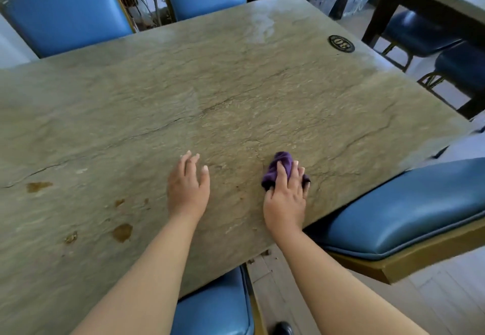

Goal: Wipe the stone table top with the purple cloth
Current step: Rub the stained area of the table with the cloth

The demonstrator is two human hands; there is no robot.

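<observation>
Closest to me, my two forearms reach in over the near edge of the stone desk [236,93], with a blue chair seat [217,308] tucked under that edge between them. My right hand [286,198] lies on the bunched purple cloth [282,168], fingers laid over it and pressing it onto the stone near the desk's right-hand edge; I judge it a press more than a clutch, though the thumb side hugs the cloth. My left hand [187,185] is flat and relaxed just beside it, fingers spread, holding nothing; whether it touches the stone or hovers, I cannot tell.

To my left, near the front edge, brown stains [122,232] and smaller spots [39,186] sit unwiped, so I judge the job is far from finished. That patch is the obvious work left, well apart from where the cloth now lies.

Farther out, the middle of the slab shows only cracks and rough grain. Near the far edge a pale wet-looking sheen [262,23] suggests that part may already have been wiped. A dark oval plaque [341,43] is set near the far right corner.

For room, the top carries nothing loose that I can see. Blue chairs [65,17] ring the far side, and another [409,208] crowds the right edge near my right elbow.
</observation>
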